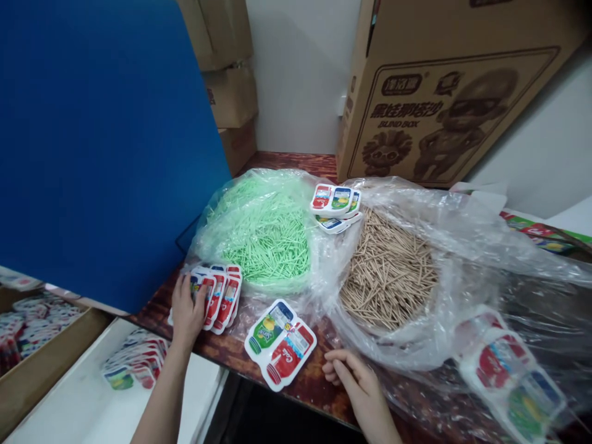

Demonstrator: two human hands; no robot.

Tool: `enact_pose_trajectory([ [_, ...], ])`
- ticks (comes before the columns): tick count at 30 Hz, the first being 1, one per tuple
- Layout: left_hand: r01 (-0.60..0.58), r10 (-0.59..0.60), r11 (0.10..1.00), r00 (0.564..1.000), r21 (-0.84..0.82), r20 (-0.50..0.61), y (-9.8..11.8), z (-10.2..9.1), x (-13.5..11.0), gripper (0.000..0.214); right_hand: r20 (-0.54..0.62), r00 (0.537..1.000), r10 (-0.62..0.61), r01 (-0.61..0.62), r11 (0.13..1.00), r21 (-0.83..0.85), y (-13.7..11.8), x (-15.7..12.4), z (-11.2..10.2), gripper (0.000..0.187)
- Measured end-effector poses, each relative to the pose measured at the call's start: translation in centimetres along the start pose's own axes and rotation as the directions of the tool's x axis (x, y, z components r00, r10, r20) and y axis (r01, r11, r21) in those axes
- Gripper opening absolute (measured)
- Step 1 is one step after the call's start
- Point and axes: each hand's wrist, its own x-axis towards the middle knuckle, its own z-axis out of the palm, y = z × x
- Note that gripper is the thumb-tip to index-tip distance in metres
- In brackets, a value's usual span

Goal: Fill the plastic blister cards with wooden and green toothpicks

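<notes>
My left hand [186, 310] lies with fingers spread flat on a fanned stack of small blister packs [221, 296] printed with bottle pictures, at the near left of the dark wooden table [319, 385]. My right hand [355, 380] rests near the table's front edge with fingers loosely curled, holding nothing visible. Between the hands lies a single blister pack [280, 343] showing a green and a red bottle. Behind it sit a plastic bag of green sticks [263, 237] and a plastic bag of tan sticks [388, 274]. A few more packs [336, 206] lie stacked between the bags.
A blue board [102, 142] stands at the left. A large printed cardboard box [444, 86] leans at the back right, with more cartons [231, 80] behind. Packs under clear plastic [509, 376] lie at the near right. Boxes of packs [134, 364] sit below left.
</notes>
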Motion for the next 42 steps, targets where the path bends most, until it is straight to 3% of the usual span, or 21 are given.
enact_pose_trajectory([
  [4,-0.061,0.065,0.998,0.983,0.03,-0.172,2.8,-1.8,-1.0,0.046,-0.016,1.0,-0.006,0.006,1.0,0.012,0.1,-0.1,0.1,0.038],
  [6,-0.115,0.114,0.993,0.975,0.004,-0.191,5.2,-2.3,-2.7,0.034,-0.028,1.0,-0.004,0.005,1.0,0.02,0.0,-0.2,0.3,0.037],
  [8,-0.204,0.204,0.973,0.979,-0.107,-0.01,7.8,-1.8,-5.0,0.02,-0.025,1.0,-0.002,0.002,1.0,0.022,0.0,-0.3,0.5,0.036],
  [10,-0.25,0.285,0.952,0.935,-0.177,0.21,10.0,-0.7,-7.0,0.015,-0.007,1.0,-0.001,0.001,1.0,0.016,-0.2,-0.3,0.8,0.035],
  [13,-0.226,0.251,0.968,0.903,-0.111,0.35,11.8,1.3,-8.4,0.022,0.023,1.0,-0.005,0.005,1.0,-0.009,-0.4,-0.5,1.0,0.034],
  [16,-0.179,0.2,0.98,0.919,-0.092,0.34,12.0,2.4,-8.1,0.007,0.015,1.0,-0.016,0.016,0.999,-0.034,-0.2,-0.6,0.8,0.035],
  [18,-0.183,0.217,0.974,0.919,-0.132,0.328,11.8,2.5,-7.5,0.011,0.0,1.0,-0.018,0.018,0.999,-0.041,0.2,-0.7,0.6,0.036],
  [23,-0.287,0.36,0.927,0.859,-0.24,0.364,11.1,2.0,-6.6,0.011,0.012,1.0,-0.016,0.017,0.996,-0.088,0.5,-0.6,0.2,0.034],
  [27,-0.302,0.386,0.912,0.862,-0.278,0.329,11.9,0.5,-6.2,0.013,-0.003,0.991,-0.13,0.125,0.96,-0.252,-2.3,-0.2,0.2,0.027],
  [31,-0.275,0.448,0.866,0.799,-0.418,0.401,14.3,-1.5,-6.4,0.018,0.049,0.953,-0.299,0.298,0.893,-0.338,-5.8,0.9,1.5,0.036],
  [34,-0.25,0.479,0.839,0.76,-0.483,0.439,15.4,-2.2,-7.1,0.022,0.058,0.961,-0.269,0.273,0.9,-0.34,-6.8,1.9,2.6,0.008],
  [37,-0.175,0.433,0.849,0.771,-0.498,0.468,14.8,-2.1,-7.9,0.022,0.076,0.971,-0.229,0.241,0.92,-0.31,-7.0,3.4,3.5,0.016],
  [39,-0.096,0.368,0.867,0.784,-0.488,0.499,13.7,-2.0,-8.0,0.024,0.133,0.957,-0.256,0.285,0.913,-0.292,-7.3,5.0,3.9,0.017],
  [42,-0.004,0.302,0.875,0.785,-0.484,0.54,12.5,-2.2,-7.5,0.026,0.196,0.885,-0.422,0.465,0.779,-0.421,-8.1,8.4,5.0,0.018],
])
